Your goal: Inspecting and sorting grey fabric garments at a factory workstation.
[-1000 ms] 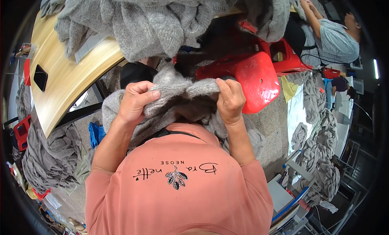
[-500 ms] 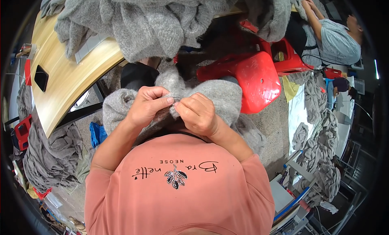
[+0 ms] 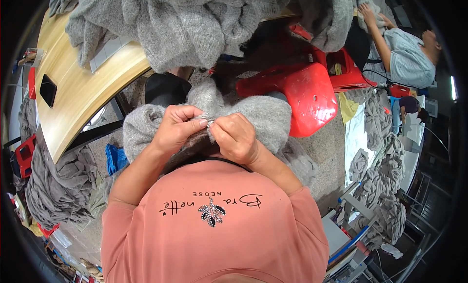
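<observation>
A: Where does the bench (image 3: 73, 93) end?
B: Its curved edge runs from far centre down to a corner on the left. Bare wood shows on that side, with a black phone (image 3: 48, 90) near the outer edge. Grey knitwear (image 3: 180, 29) covers the far part and hangs over the edge, toward the lap.
A: And the room around the arms?
B: On the right, a red stool (image 3: 312, 97) stands just beyond the right forearm, close to the lap. Past it, a strip of floor (image 3: 327, 161) shows before a white sheet (image 3: 355, 141) with a row of grey pieces (image 3: 387, 185). On the left, floor shows between the left forearm and a grey heap (image 3: 61, 188), with a blue bag (image 3: 115, 158) near the elbow.
A: What about the hands?
B: They're close together at mid-lap, nearer than the bench edge and apart from it. The left hand (image 3: 175, 129) and right hand (image 3: 236, 136) pinch one bit of cloth, fingertips almost meeting. What exactly sits between them is too small to tell.
A: And the cloth itself?
B: It's a grey garment (image 3: 265, 117) bunched on the lap, bulging out left and right of the hands, with a fold rising just beyond them.
</observation>
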`<state>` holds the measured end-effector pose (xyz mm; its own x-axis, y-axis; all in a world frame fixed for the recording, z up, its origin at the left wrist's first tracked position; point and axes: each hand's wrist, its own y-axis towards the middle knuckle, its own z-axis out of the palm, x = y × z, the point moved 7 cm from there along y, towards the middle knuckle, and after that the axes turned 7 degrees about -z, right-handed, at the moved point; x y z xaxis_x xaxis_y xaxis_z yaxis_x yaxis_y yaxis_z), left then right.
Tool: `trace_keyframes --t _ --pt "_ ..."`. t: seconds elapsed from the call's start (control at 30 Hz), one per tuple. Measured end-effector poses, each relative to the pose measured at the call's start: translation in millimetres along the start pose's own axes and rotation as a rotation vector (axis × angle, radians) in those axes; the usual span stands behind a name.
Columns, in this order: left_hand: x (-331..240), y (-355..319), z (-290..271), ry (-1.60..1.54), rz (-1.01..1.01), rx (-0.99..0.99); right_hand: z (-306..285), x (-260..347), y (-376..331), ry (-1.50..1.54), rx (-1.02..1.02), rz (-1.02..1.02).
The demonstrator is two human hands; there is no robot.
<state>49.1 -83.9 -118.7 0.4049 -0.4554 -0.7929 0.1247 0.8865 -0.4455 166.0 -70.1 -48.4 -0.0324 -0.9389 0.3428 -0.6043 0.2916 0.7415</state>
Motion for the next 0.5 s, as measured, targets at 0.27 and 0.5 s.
trace_keyframes --t 0.27,0.5 --pt "-3 -7 -7 0.180 0.169 -0.143 11 -21 -3 0.245 -0.021 0.284" --pt "-7 -19 1 0.480 0.350 -0.239 27 -43 -13 0.695 0.224 0.553"
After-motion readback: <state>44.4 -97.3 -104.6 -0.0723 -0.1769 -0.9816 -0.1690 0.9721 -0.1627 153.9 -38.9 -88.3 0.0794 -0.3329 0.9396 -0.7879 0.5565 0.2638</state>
